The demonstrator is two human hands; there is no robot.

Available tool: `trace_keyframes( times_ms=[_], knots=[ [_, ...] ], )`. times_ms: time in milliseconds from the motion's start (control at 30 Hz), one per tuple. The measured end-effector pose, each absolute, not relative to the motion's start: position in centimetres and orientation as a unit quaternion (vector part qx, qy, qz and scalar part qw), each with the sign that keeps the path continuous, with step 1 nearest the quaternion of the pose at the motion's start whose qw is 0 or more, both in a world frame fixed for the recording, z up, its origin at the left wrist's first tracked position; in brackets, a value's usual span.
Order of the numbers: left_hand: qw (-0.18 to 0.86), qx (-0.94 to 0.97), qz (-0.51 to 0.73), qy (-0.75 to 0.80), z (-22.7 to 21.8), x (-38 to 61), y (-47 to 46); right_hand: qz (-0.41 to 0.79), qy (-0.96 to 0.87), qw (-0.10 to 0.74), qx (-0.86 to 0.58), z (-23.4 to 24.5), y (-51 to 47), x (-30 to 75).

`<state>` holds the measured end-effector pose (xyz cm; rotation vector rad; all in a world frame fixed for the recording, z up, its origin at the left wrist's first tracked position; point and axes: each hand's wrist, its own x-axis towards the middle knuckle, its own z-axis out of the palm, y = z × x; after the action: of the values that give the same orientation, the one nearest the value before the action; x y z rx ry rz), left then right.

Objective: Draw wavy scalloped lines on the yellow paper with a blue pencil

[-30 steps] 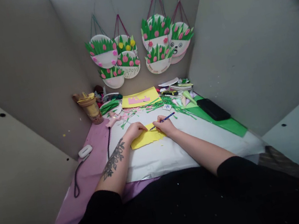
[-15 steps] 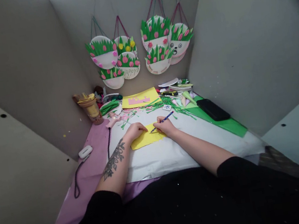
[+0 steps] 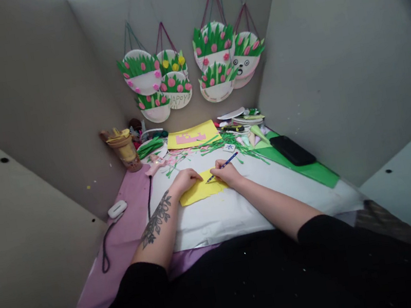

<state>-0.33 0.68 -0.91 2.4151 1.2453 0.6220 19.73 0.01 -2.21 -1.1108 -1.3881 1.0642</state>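
While your left hand [image 3: 186,179] pins the yellow sheet [image 3: 200,193] beneath it, your right hand [image 3: 228,175] grips the pencil [image 3: 232,159], marking. The next stroke likely needs it held flat.

Both arms are reaching forward out of black sleeves [image 3: 141,289], bare below the elbows. The left forearm [image 3: 157,223], tattooed on top, is angling inward toward the right hand. The left hand [image 3: 186,179] is lying palm down, its fingers stretching loosely toward the right hand and gripping nothing. The right forearm [image 3: 272,209] is slanting in from the opposite side. The right hand [image 3: 228,173] is resting on its heel just beside the left hand's fingertips, its fingers pinching together in a writing grip.
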Motion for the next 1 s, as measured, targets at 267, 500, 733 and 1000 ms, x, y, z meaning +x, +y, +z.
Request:
trace_keyframes(
  times_ms=[267,500,733,1000],
  knots=[
    [0.171,0.854,0.219,0.441,-1.07,-0.42,0.85,0.443,-0.578,0.504,-0.465,-2.42,0.22,19.72],
    [0.172,0.854,0.223,0.438,-1.3,-0.52,0.97,0.45,-0.578,0.499,-0.463,-2.1,0.0,19.71],
    [0.176,0.852,0.222,0.441,-1.32,-0.51,1.03,0.437,-0.584,0.503,-0.464,-2.32,0.25,19.79],
    [0.177,0.851,0.222,0.441,-1.32,-0.5,1.0,0.43,-0.583,0.507,-0.468,-1.82,-0.02,19.76]
  ],
)
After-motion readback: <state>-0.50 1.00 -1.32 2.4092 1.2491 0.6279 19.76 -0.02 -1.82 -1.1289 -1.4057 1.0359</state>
